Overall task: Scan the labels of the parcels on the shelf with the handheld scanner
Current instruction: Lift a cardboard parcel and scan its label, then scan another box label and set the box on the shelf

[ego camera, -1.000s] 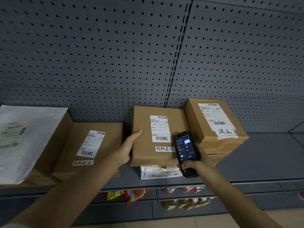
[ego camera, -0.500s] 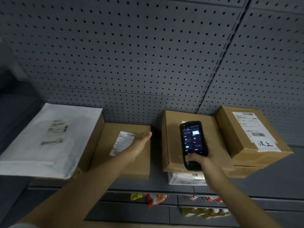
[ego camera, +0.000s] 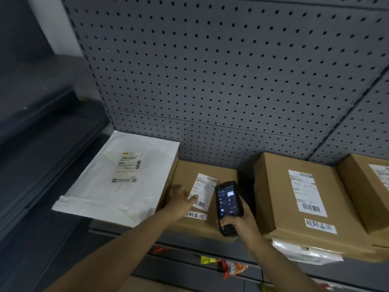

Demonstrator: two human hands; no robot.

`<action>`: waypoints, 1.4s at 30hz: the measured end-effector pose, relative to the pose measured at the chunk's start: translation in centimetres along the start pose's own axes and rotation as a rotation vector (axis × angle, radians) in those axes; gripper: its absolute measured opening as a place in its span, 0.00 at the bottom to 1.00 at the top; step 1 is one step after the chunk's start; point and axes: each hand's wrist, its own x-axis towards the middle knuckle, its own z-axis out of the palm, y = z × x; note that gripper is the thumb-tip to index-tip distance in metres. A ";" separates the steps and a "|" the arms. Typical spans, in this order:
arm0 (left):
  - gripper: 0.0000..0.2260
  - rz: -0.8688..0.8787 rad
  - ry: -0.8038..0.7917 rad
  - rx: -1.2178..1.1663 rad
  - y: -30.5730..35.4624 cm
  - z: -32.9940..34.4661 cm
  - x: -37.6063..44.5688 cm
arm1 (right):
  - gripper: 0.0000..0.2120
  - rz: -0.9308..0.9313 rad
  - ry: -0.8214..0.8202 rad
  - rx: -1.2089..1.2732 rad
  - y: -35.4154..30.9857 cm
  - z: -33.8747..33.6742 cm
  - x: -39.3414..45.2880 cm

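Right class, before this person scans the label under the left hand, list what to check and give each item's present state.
1. Scanner gripped by right hand: ok.
2. Screen lit: ok.
3. Left hand steadying the box: ok.
4. Label barcode uncovered: ok, fingertip lies beside it.
5. Scanner aimed at barcode: cannot tell.
6. Mailer clear of the label: ok.

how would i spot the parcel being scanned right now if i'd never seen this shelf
On the grey shelf below the pegboard wall, find the white padded mailer at the left end. The flat brown box just right of it, partly under it, is the one: the left hand touches its label.
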 end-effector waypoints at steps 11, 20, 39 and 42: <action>0.56 -0.115 0.024 -0.047 0.2 0.1 2.4 | 0.44 0.149 0.114 0.108 1.9 -1.0 -0.5; 0.43 -0.202 -0.015 0.142 1.9 0.6 0.1 | 0.47 0.164 0.130 0.065 2.9 -2.8 -1.7; 0.36 -0.432 0.033 -0.183 -4.6 3.1 -4.0 | 0.50 0.179 0.000 0.010 4.4 -4.3 -4.8; 0.40 -0.432 0.001 -0.256 -5.9 3.4 -5.6 | 0.50 0.178 -0.034 0.011 4.8 -4.9 -5.7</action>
